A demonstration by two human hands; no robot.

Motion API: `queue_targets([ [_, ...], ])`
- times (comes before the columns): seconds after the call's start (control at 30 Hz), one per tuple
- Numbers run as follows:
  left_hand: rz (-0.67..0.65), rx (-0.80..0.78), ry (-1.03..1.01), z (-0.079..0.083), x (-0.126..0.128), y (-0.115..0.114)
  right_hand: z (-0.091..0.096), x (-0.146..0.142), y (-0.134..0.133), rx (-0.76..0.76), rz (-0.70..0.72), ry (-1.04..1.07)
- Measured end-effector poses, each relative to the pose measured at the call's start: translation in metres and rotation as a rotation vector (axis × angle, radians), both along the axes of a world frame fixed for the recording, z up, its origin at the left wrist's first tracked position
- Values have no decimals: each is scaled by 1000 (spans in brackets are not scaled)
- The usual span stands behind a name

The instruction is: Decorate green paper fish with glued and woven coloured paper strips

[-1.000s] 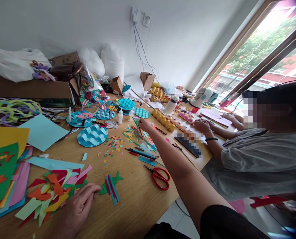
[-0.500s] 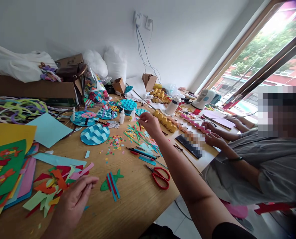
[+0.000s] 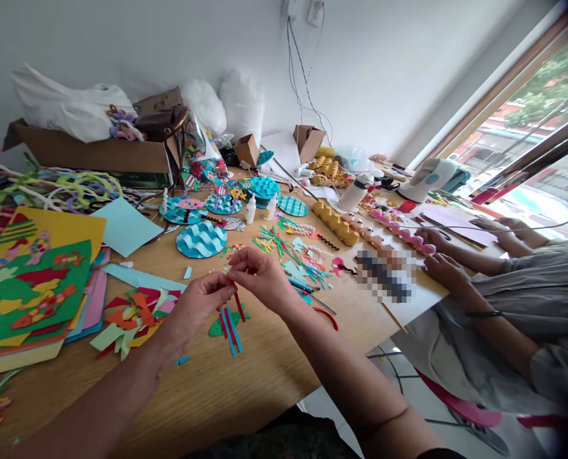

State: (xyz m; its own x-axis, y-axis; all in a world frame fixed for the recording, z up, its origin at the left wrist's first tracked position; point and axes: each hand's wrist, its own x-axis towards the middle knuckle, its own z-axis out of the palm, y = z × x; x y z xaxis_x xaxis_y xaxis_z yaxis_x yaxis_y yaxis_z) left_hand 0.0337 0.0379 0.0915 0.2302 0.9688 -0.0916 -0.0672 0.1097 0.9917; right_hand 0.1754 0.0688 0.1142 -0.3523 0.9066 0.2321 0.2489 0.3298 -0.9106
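Note:
My left hand (image 3: 202, 303) and my right hand (image 3: 261, 278) meet above the table, fingertips pinched together at the top of a narrow red paper strip (image 3: 240, 307). The strip hangs down from between them. Just below lies a green paper fish (image 3: 215, 329), partly covered by blue and red strips (image 3: 231, 333) laid side by side across it. Left of my left hand is a heap of coloured paper scraps (image 3: 121, 325). Beyond my right hand lies a pile of thin green, yellow and red strips (image 3: 270, 240). My right forearm hides most of the red-handled scissors (image 3: 330, 317).
Stacked coloured sheets (image 3: 80, 296) lie at left. Blue wave-patterned discs (image 3: 201, 240), small glue bottles (image 3: 250, 209) and yellow egg-carton pieces (image 3: 334, 223) stand farther back. At right, a co-worker's hands (image 3: 449, 273) are near pink carton pieces. A stick (image 3: 394, 317) lies near the table edge.
My right hand has come back from the strip pile toward me, bringing the red strip. My left hand has moved right and forward to meet it. The view has shifted left.

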Motion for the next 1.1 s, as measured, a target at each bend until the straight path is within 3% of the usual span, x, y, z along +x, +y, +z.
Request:
queue_targets([
  [0.1, -25, -56, -68, -6, -1, -1, -4, 6, -3, 72, -62, 1],
  [0.23, 19, -197, -202, -4, 0, 0, -18, 20, -14, 414, -253, -221],
  [0.33, 44, -280, -301, -2, 1, 1, -34, 24, -27, 649, -147, -398],
  [0.43, 11, -305, -352, -6, 3, 1, -43, 23, -36, 791, -106, -506],
  [0.8, -98, -302, -184, -25, -2, 5, -60, 29, -51, 701, -42, -545],
  [1.1, -221, -22, 212, -33, -3, 17, -69, 34, -63, 679, -43, -624],
])
